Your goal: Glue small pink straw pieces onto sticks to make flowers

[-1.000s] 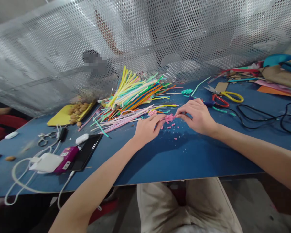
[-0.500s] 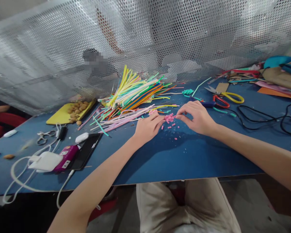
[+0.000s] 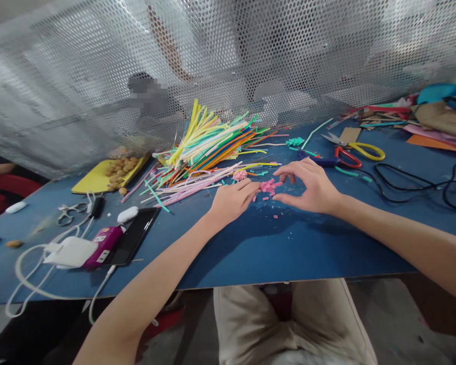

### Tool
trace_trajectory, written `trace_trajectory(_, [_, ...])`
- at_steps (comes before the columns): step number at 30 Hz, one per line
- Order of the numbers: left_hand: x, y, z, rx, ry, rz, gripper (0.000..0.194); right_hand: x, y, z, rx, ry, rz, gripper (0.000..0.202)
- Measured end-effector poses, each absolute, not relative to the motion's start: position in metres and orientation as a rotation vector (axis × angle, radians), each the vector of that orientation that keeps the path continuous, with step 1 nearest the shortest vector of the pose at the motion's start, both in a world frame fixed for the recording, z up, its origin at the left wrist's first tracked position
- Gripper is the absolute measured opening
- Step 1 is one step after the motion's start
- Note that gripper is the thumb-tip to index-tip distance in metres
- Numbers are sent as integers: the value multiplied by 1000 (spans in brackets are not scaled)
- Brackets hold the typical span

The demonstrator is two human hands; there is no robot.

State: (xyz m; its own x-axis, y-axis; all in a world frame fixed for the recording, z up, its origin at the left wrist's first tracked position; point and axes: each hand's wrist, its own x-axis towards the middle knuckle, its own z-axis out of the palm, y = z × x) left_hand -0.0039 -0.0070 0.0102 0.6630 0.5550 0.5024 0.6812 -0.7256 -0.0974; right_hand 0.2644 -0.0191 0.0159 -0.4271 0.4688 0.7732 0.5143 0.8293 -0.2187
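Observation:
A small clump of pink cut pieces [image 3: 266,186] lies on the blue table [image 3: 251,243], with loose pink bits [image 3: 268,197] scattered around it. My left hand [image 3: 231,200] pinches the clump's left side with its fingertips. My right hand [image 3: 309,186] curves around the clump's right side, thumb and forefinger apart, just off the pink pieces. A second little pink clump [image 3: 239,175] rests a bit farther back.
A heap of coloured strips [image 3: 209,144] fans out behind the hands. Red and yellow scissors [image 3: 351,152] and black cables [image 3: 414,185] lie right. A phone [image 3: 134,237], pink device [image 3: 103,246], white charger [image 3: 71,252], small scissors [image 3: 70,215] and a yellow tray of nuts [image 3: 114,172] sit left. Perforated metal screen [image 3: 228,66] behind.
My right hand has let go of the pink clump and opened into a curve around it. My left hand stays pinched on it.

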Motion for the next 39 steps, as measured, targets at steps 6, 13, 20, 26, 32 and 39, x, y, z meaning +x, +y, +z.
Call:
trace_trajectory(6, [-2, -7, 7, -2615, -965, -700, 38, 263, -17, 15, -726, -2087, -56, 38])
trace_trajectory(13, [-3, -5, 6, -2605, -941, -724, 34, 262, -17, 16, -730, -2103, -60, 27])
trace_trajectory(20, [-4, -5, 7, -2612, -971, -746, 34, 263, -15, 13, -781, -2087, -17, 42])
trace_trajectory(26, [-3, -8, 10, -2666, -1023, -805, 32, 276, 3, 9, -888, -2277, -20, 22])
trace_trajectory(32, [-3, -4, 13, -2736, -1089, -895, 33, 276, 10, 2, -932, -2474, 10, 22])
trace_trajectory(39, [-1, -3, 10, -2797, -1151, -891, 22, 264, 6, -6, -925, -2539, -17, 24])
